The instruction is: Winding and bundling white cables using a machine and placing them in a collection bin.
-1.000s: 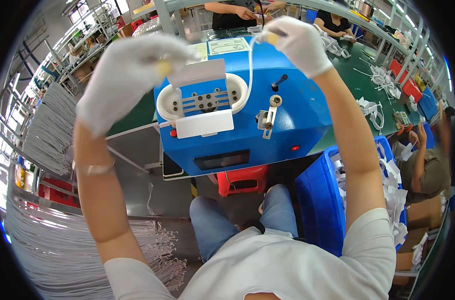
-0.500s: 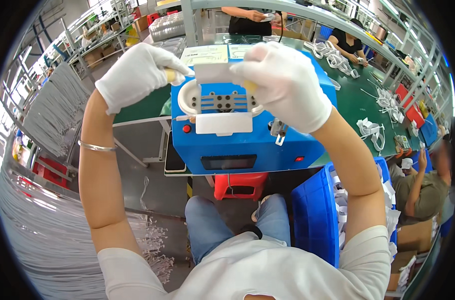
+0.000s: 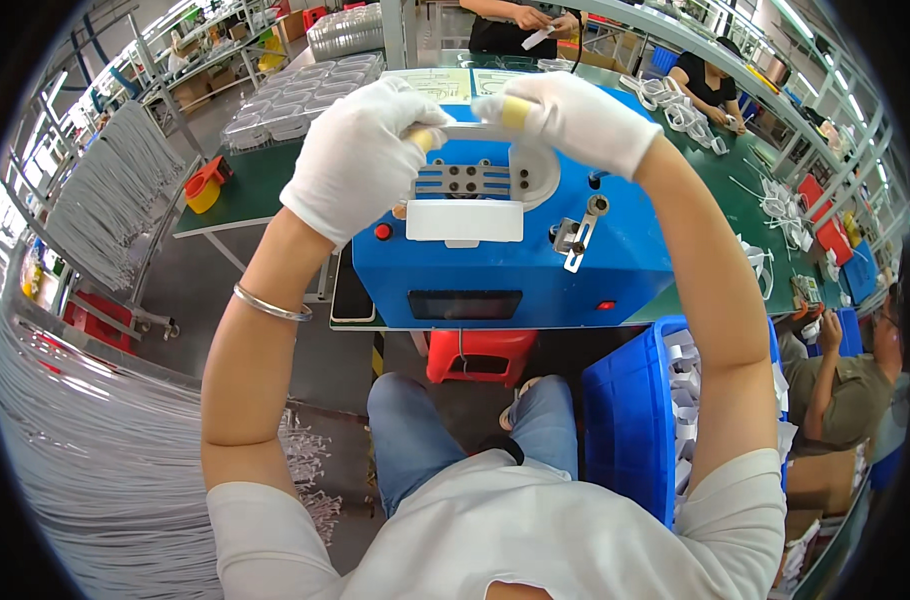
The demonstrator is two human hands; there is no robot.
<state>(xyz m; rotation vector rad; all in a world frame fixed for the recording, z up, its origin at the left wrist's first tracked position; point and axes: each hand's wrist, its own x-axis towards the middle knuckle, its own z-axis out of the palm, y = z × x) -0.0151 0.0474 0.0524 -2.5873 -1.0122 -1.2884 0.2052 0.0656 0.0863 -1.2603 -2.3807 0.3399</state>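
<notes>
At the far left hang many white cables on a rack, and more of them fill the lower left. On the green table sits a small orange and yellow tool.

The left hand, in a white glove, is closed on one end of a white cable loop; the thumb and fingers pinch it, with yellow tape on a fingertip. The loop lies along the top of the white oval fixture on the blue machine, just above the grey plate with holes. The right hand, also gloved, pinches the other end of the same loop, so both hands are clamped on it and close together.

I judge that the step in hand is to lay the cable around the fixture. The next move probably needs both ends to be pulled down evenly, so that the cable sits in the groove and does not slip off the rim.

Right of the machine stands a blue bin with white parts, and other people work at the table beyond.
</notes>
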